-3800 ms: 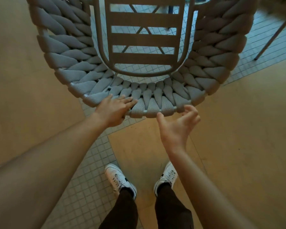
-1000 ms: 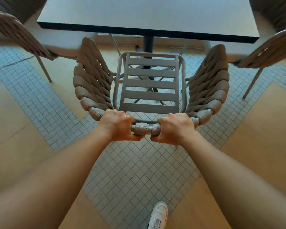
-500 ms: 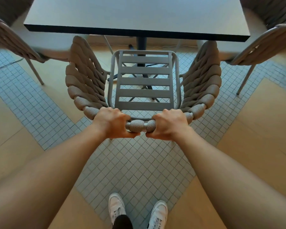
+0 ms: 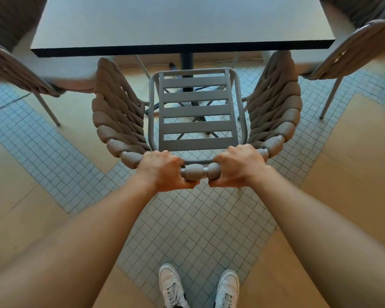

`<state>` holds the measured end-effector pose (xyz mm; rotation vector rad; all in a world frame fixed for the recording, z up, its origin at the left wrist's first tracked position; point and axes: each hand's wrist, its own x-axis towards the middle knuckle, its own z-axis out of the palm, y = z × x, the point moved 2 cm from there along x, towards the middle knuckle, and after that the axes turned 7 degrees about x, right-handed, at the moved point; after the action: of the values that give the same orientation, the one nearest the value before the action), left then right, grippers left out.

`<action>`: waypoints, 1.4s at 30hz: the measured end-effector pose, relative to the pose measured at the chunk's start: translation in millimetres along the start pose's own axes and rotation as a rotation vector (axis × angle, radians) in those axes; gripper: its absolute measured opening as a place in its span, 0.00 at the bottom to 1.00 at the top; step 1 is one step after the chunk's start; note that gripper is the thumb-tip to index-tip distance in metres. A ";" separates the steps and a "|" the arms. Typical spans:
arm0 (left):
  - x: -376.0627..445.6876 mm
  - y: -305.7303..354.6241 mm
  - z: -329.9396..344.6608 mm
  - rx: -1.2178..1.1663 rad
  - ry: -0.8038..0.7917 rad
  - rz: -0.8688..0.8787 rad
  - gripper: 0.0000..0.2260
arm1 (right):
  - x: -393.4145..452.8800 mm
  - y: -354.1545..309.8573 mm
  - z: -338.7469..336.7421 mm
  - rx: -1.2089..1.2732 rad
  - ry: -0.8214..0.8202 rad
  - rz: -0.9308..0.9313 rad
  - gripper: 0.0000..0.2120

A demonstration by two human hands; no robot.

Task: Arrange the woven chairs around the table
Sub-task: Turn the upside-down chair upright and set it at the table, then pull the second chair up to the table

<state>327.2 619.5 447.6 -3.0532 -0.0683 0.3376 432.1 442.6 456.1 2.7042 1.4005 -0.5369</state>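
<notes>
A woven chair [image 4: 118,116] with a curved braided back and a grey slatted seat [image 4: 197,112] stands right in front of me, facing the table [image 4: 178,21]. Its seat front sits just under the table's dark near edge. My left hand [image 4: 162,170] and my right hand [image 4: 238,166] both grip the top rail of the chair's back, close together at its middle. Two more woven chairs stand at the table's sides: one at the left [image 4: 16,67], one at the right [image 4: 351,50].
The table's dark centre post [image 4: 186,61] and cross foot show through the seat slats. The floor is pale wood with a band of small white tiles [image 4: 187,230]. My white shoes [image 4: 176,285] stand side by side behind the chair.
Earlier my hands were only reaching for the chair's back; now both grip it. Over the last second the chair has slid toward the table, and my feet have come together.
</notes>
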 end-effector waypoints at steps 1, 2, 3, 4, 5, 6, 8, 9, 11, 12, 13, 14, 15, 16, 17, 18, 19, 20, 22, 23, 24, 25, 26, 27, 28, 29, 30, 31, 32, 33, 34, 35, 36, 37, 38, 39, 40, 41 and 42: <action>0.7 0.7 -0.4 0.006 -0.003 0.005 0.35 | -0.3 0.9 0.4 0.001 -0.002 0.003 0.26; 1.2 1.0 -0.3 0.017 0.002 0.013 0.35 | -0.2 1.4 1.0 0.001 -0.002 0.007 0.26; 0.7 0.6 -0.3 0.028 0.013 0.021 0.35 | -0.3 0.9 1.7 0.001 0.001 0.012 0.26; -0.6 0.0 -0.2 0.039 0.026 0.026 0.35 | -0.8 -0.1 2.5 0.002 0.005 0.017 0.25; -1.9 -0.8 -0.2 0.049 0.034 0.028 0.35 | -1.3 -1.1 3.6 0.006 0.009 0.024 0.25; -2.6 -1.2 0.1 0.057 0.033 0.028 0.35 | -1.9 -1.8 5.3 0.012 0.012 0.031 0.25; -2.8 -0.6 0.8 0.061 0.008 0.027 0.36 | -3.6 -1.2 8.1 0.021 0.018 0.042 0.25; -2.7 -0.1 1.3 0.061 -0.015 0.022 0.37 | -4.5 -1.0 9.3 0.026 0.026 0.049 0.24; -3.2 0.7 1.5 0.060 -0.057 0.009 0.37 | -6.9 -2.6 11.4 0.044 0.045 0.074 0.24; -4.6 2.2 0.7 0.054 -0.074 -0.005 0.36 | -9.5 -4.4 12.5 0.054 0.061 0.094 0.24; -6.7 3.7 -0.4 0.046 -0.088 -0.028 0.34 | -11.9 -6.2 13.8 0.063 0.084 0.120 0.23; -9.6 5.8 -1.8 0.040 -0.101 -0.055 0.33 | -15.1 -8.3 15.4 0.075 0.109 0.147 0.24; -13.7 8.8 -3.6 0.036 -0.110 -0.083 0.32 | -19.1 -10.4 16.4 0.092 0.131 0.169 0.26; -19.7 12.6 -5.9 0.032 -0.108 -0.108 0.32 | -24.3 -13.3 16.9 0.107 0.142 0.184 0.29; -27.3 17.4 -8.8 0.025 -0.103 -0.124 0.32 | -30.7 -16.4 17.3 0.115 0.132 0.193 0.32; -36.6 22.8 -12.0 0.020 -0.099 -0.133 0.33 | -38.3 -19.7 17.5 0.117 0.104 0.198 0.37; -46.8 28.1 -16.1 0.010 -0.103 -0.139 0.35 | -47.3 -23.2 17.6 0.117 0.072 0.198 0.41; -54.3 32.0 -19.8 -0.004 -0.116 -0.143 0.37 | -54.3 -25.7 17.3 0.121 0.050 0.192 0.45; -72.6 42.7 -32.8 -0.048 -0.166 -0.163 0.40 | -76.2 -30.6 10.9 0.150 0.011 0.159 0.48; -79.6 48.0 -38.5 -0.071 -0.187 -0.177 0.41 | -86.6 -32.0 8.6 0.181 -0.016 0.148 0.49; -85.1 53.6 -45.2 -0.085 -0.204 -0.193 0.41 | -96.7 -32.4 5.8 0.212 -0.050 0.142 0.48; -89.3 59.1 -52.3 -0.089 -0.219 -0.204 0.41 | -106.4 -32.2 2.8 0.228 -0.086 0.134 0.47; -92.9 65.2 -59.6 -0.087 -0.231 -0.207 0.41 | -116.7 -31.6 -0.4 0.236 -0.118 0.129 0.46; -94.9 70.6 -66.4 -0.084 -0.236 -0.199 0.40 | -126.0 -30.3 -3.2 0.240 -0.140 0.126 0.45; -97.2 77.5 -74.0 -0.083 -0.237 -0.187 0.40 | -137.3 -28.0 -6.0 0.249 -0.155 0.129 0.44; -99.6 84.9 -81.1 -0.088 -0.228 -0.176 0.39 | -148.9 -25.2 -8.3 0.265 -0.156 0.135 0.44; -100.4 88.7 -86.0 -0.095 -0.212 -0.169 0.39 | -155.6 -22.8 -9.1 0.277 -0.152 0.142 0.43; -102.7 98.4 -93.4 -0.098 -0.196 -0.156 0.38 | -169.7 -17.2 -11.9 0.289 -0.151 0.161 0.43; -103.3 105.8 -100.0 -0.099 -0.178 -0.144 0.37 | -180.0 -11.0 -14.8 0.297 -0.149 0.179 0.42; -103.6 111.9 -105.6 -0.099 -0.162 -0.131 0.37 | -189.2 -4.7 -16.9 0.303 -0.149 0.197 0.42; -102.7 118.3 -111.8 -0.096 -0.147 -0.111 0.36 | -198.0 2.8 -19.3 0.308 -0.149 0.217 0.42; -101.0 123.9 -117.8 -0.096 -0.126 -0.088 0.35 | -206.1 10.9 -21.6 0.315 -0.149 0.239 0.42; -97.7 129.0 -123.5 -0.095 -0.103 -0.066 0.34 | -212.9 20.2 -24.4 0.321 -0.150 0.265 0.42; -92.8 134.2 -129.9 -0.093 -0.079 -0.044 0.33 | -218.7 30.5 -28.0 0.326 -0.150 0.295 0.42; -87.6 137.7 -135.3 -0.093 -0.062 -0.028 0.33 | -222.5 39.6 -31.5 0.328 -0.148 0.321 0.42; -80.5 141.5 -140.6 -0.095 -0.050 -0.012 0.32 | -224.8 49.3 -35.5 0.332 -0.141 0.348 0.42; -72.3 145.5 -145.3 -0.098 -0.040 0.004 0.32 | -226.5 59.0 -40.2 0.335 -0.134 0.375 0.42; -62.8 149.6 -149.5 -0.101 -0.031 0.023 0.31 | -226.8 68.5 -45.3 0.338 -0.127 0.403 0.42; -52.3 154.1 -154.0 -0.105 -0.026 0.054 0.31 | -226.3 78.1 -50.4 0.344 -0.120 0.432 0.42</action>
<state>315.7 453.5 597.5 -3.1596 -0.0058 0.3896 388.9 229.4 568.3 3.0406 0.7113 -0.9480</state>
